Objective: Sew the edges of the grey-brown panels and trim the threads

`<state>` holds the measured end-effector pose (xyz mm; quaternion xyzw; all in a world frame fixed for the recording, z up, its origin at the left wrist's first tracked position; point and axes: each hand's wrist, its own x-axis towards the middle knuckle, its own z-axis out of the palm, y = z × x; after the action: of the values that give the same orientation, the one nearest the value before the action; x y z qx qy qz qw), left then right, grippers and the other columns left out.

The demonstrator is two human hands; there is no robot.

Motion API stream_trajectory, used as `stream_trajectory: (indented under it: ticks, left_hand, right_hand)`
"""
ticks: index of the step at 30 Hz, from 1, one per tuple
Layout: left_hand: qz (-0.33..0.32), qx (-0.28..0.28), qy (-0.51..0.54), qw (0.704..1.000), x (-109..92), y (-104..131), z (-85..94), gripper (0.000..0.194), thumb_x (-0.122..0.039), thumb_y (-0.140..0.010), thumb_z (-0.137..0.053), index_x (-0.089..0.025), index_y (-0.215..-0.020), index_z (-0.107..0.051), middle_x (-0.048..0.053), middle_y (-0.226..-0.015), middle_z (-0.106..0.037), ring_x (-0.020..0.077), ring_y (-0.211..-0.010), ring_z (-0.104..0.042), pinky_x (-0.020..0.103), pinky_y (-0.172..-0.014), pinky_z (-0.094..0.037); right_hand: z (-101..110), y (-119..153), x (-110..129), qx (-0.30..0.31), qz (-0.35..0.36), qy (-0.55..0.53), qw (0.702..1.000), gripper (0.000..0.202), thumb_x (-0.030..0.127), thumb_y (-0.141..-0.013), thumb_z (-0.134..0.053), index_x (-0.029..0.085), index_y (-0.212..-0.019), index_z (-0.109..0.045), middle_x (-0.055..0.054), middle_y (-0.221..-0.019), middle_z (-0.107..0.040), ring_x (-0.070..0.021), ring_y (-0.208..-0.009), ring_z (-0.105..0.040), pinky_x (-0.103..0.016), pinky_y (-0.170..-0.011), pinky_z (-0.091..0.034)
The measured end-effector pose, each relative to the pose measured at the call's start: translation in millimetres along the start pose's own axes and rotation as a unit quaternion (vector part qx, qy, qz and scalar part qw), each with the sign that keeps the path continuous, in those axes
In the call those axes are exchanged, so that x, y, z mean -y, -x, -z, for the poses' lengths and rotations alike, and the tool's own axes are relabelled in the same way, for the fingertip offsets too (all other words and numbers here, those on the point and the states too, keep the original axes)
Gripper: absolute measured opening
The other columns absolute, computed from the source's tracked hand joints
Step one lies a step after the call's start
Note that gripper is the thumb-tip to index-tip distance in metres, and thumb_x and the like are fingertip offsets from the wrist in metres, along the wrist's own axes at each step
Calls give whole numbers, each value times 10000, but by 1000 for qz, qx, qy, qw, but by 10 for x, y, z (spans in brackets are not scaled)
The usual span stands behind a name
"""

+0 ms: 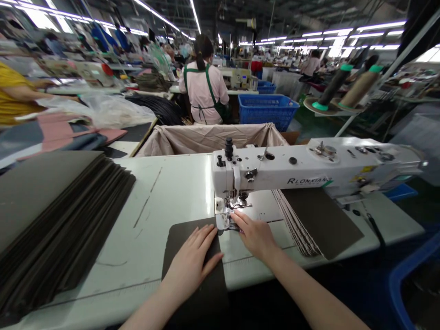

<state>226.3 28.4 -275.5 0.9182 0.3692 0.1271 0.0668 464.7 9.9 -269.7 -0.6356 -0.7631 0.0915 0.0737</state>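
On panel, left fingers outstretched

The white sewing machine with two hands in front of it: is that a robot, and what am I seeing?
No robot: these are a person's bare hands, seen from one camera worn on the person's head. The left hand rests palm-down on a dark panel. The right hand reaches its fingers toward the needle end of the white sewing machine; whether they pinch anything is unclear. On the pale table, a dark stack lies at left, and a pile of dark pieces at right, partly beneath the machine.
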Motion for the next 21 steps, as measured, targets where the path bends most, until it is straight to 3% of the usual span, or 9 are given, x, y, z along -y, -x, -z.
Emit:
stream_trajectory:
  ticks: [3, 5, 8, 11, 14, 17, 21]
  left_hand:
    - [-43, 57, -3, 997, -137, 306, 18, 705, -481, -949, -470, -242, -1540, -170, 67, -1571, -292, 275, -1408, -345, 458, -1141, -337]
    - [-59, 72, -1, 996, -205, 369, 9, 730, -482, -951, -463, -233, -1548, -124, 62, -1583, -254, 276, -1424, -309, 459, -1152, -318]
    - [-55, 69, 22, 996, -209, 180, -28, 677, -432, -970, -445, -239, -1544, -143, 52, -1586, -247, 257, -1436, -283, 453, -1170, -290]
    - [-45, 41, 55, 997, -94, -180, -75, 553, -316, -986, -418, -235, -1510, -259, 56, -1574, -287, 231, -1432, -296, 453, -1174, -290]
    - [-50, 24, 73, 996, 42, -450, -99, 493, -300, -973, -434, -201, -1452, -373, 83, -1547, -349, 232, -1420, -325, 456, -1169, -300]
    - [-43, 29, 60, 997, 118, -526, -80, 491, -367, -970, -451, -217, -1436, -410, 79, -1548, -346, 247, -1429, -304, 476, -1178, -265]
    - [-44, 44, 45, 997, 133, -482, -21, 550, -432, -970, -447, -276, -1485, -329, 43, -1571, -298, 243, -1438, -284, 480, -1186, -234]
  right_hand:
    - [-2, 0, -8, 1, 1, -13, 1000, 560, 201, -927, -445, 296, -1469, -340, 0, -1544, -345, -213, -1079, -625, -343, -861, -511]
    - [-4, 0, -9, 0, 1, -20, 1000, 565, 188, -925, -436, 295, -1470, -338, -1, -1543, -347, -211, -1096, -618, -349, -878, -508]
    - [-7, -1, -12, 1, -7, -27, 1000, 590, 169, -914, -433, 300, -1479, -324, -10, -1537, -361, -210, -1120, -606, -355, -904, -501]
    - [-11, -1, -18, -2, -7, -30, 1000, 591, 167, -910, -439, 298, -1477, -331, -9, -1534, -365, -210, -1125, -603, -352, -909, -502]
    - [-9, 1, -22, -2, 0, -27, 1000, 562, 183, -916, -444, 294, -1461, -364, -2, -1534, -365, -214, -1112, -611, -350, -894, -509]
    - [0, 0, -20, 2, 5, -21, 1000, 560, 194, -920, -448, 310, -1460, -362, 9, -1536, -362, -216, -1103, -616, -351, -882, -514]
    - [16, -11, -14, 13, 4, -12, 1000, 565, 194, -917, -451, 321, -1460, -361, 8, -1537, -359, -219, -1087, -623, -353, -862, -522]
